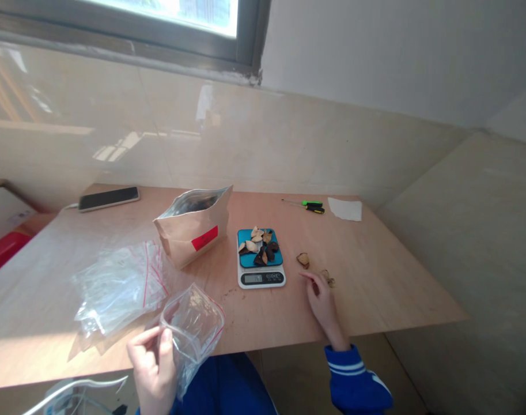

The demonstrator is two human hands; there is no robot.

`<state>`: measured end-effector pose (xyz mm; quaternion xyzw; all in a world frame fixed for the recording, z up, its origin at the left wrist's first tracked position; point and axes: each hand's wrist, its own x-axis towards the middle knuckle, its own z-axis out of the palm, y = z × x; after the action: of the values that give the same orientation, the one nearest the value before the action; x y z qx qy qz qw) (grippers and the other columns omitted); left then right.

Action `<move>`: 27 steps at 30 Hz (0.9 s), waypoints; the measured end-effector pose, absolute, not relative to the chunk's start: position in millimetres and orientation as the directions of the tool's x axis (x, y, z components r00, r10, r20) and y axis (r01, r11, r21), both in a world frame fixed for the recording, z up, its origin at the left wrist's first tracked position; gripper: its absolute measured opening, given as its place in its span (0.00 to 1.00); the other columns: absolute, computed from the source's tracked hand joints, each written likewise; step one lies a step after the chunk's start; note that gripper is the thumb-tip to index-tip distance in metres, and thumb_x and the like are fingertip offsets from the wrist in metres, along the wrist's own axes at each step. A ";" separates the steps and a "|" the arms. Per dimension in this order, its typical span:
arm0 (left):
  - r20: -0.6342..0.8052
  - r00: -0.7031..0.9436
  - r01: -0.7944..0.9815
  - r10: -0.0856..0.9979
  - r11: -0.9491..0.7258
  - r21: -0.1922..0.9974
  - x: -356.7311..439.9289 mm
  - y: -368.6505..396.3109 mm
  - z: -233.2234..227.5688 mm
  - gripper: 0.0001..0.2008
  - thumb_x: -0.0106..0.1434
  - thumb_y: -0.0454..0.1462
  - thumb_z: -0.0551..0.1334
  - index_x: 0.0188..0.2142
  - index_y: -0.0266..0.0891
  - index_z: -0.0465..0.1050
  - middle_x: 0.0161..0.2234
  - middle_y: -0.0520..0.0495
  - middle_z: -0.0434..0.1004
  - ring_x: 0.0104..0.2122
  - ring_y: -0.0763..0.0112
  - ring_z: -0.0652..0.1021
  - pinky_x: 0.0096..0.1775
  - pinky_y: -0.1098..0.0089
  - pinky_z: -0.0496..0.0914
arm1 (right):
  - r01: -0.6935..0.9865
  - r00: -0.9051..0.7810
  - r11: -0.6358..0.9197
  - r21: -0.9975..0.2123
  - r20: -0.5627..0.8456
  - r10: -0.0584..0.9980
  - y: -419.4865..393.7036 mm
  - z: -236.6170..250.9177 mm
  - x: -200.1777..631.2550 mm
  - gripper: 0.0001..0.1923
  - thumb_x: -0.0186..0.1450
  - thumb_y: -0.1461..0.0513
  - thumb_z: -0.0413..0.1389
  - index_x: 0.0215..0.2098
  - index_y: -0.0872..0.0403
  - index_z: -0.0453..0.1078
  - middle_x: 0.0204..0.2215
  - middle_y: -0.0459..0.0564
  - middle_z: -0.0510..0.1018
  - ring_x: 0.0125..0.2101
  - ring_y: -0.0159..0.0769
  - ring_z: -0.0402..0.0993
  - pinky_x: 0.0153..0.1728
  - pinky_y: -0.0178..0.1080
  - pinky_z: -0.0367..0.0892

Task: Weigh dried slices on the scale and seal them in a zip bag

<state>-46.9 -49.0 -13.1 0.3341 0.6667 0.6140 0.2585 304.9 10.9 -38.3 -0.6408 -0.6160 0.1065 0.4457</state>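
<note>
Now left hand [152,369] pinches zip bag [193,328], mouth up-left; right hand [323,302] loose, fingertips touching table [375,288].

Wooden table [375,288]: scale [261,278], bag [193,233], phone [109,198].

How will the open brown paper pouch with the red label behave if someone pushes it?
The brown paper pouch with the red label already leans, so it would probably tip. Its open mouth might spill the contents. It looks light and likely slides on the smooth wooden table.

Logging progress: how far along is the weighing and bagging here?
Done: dried pieces piled on the scale. In hand: left hand holds an open, empty zip bag; right hand rests by two loose pieces. Left: nothing bagged yet; spare bags unused.
</note>
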 end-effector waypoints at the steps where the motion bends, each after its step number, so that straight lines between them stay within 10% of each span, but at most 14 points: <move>1: 0.073 -0.641 0.132 0.764 0.016 0.991 -46.9 -49.0 -13.4 0.18 0.53 0.51 0.65 0.36 0.45 0.65 0.32 0.50 0.72 0.33 0.64 0.76 0.38 0.62 0.71 | 0.692 0.211 0.161 -0.703 0.412 0.886 10.2 -42.4 303.0 0.13 0.65 0.62 0.48 0.39 0.54 0.74 0.38 0.55 0.78 0.41 0.43 0.75 0.45 0.47 0.69; 27: 0.120 -0.599 0.169 0.792 -0.021 0.985 -42.2 -48.2 -13.7 0.15 0.55 0.48 0.63 0.35 0.43 0.63 0.32 0.51 0.66 0.31 0.70 0.72 0.41 0.62 0.72 | 0.752 0.183 0.140 -0.644 0.408 0.894 10.2 -49.0 301.3 0.13 0.65 0.65 0.47 0.35 0.54 0.75 0.35 0.54 0.76 0.39 0.43 0.74 0.44 0.48 0.69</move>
<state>-42.2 -48.2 -13.7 0.3688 0.6517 0.6120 0.2545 301.3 10.2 -49.0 -0.6498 -0.6333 0.0868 0.4112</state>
